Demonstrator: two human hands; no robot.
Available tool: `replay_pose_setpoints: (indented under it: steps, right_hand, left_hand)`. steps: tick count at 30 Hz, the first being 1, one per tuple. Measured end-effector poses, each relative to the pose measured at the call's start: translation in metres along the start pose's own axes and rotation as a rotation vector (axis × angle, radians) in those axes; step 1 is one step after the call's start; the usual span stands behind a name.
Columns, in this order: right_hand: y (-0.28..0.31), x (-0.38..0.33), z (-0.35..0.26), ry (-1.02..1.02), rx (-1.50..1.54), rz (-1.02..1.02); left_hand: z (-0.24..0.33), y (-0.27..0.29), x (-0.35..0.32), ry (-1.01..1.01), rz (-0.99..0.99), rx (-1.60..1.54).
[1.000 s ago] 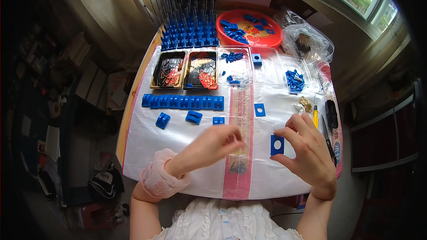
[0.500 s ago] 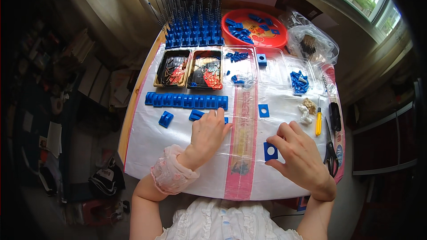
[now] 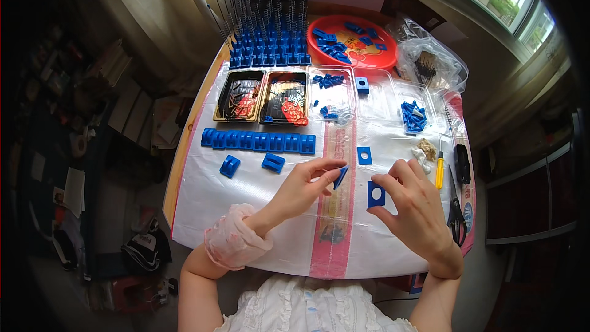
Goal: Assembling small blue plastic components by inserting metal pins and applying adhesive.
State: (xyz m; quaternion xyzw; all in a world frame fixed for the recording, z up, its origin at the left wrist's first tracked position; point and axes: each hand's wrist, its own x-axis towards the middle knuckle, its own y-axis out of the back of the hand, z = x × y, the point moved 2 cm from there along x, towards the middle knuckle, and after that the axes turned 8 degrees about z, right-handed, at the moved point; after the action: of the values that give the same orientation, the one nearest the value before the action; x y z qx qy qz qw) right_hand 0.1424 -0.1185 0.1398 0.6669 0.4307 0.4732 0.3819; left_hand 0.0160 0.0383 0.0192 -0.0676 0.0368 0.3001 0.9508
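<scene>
Hovering over the table (image 3: pixel 203 209), hands pinch parts: left (image 3: pixel 301 187) a small blue piece (image 3: pixel 340 177), right (image 3: pixel 413 209) a blue square plate (image 3: pixel 375 193).

Square plate with round hole (image 3: pixel 376 194): blue. Small clip piece (image 3: pixel 341 177): blue. Row of blocks (image 3: pixel 258 141): blue. Round tray (image 3: pixel 352 42): red, with a yellow motif. Table cover (image 3: pixel 246 209): clear over white, with a pink patterned stripe. Screwdriver (image 3: pixel 439 171): yellow handle. Wrist cuff (image 3: pixel 232 243): pale pink ruffle
</scene>
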Motion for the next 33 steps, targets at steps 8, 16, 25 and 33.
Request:
replay_pose_setpoints:
  steps: [8,16,25,33]
  right_hand:
    - [-0.004,0.003,0.002,0.004,0.007,0.029]
    - [-0.02,0.006,0.006,0.016,0.049,0.012]
    - [-0.033,0.008,0.009,0.033,0.035,-0.032]
    - [-0.036,0.01,0.01,0.033,0.026,-0.031]
  left_hand:
    - [-0.025,-0.005,0.004,0.443,-0.134,-0.633]
    - [-0.043,-0.025,-0.006,0.494,-0.221,-0.78]
    - [-0.048,-0.03,-0.007,0.484,-0.212,-0.77]
    - [-0.042,-0.031,-0.007,0.478,-0.239,-0.771]
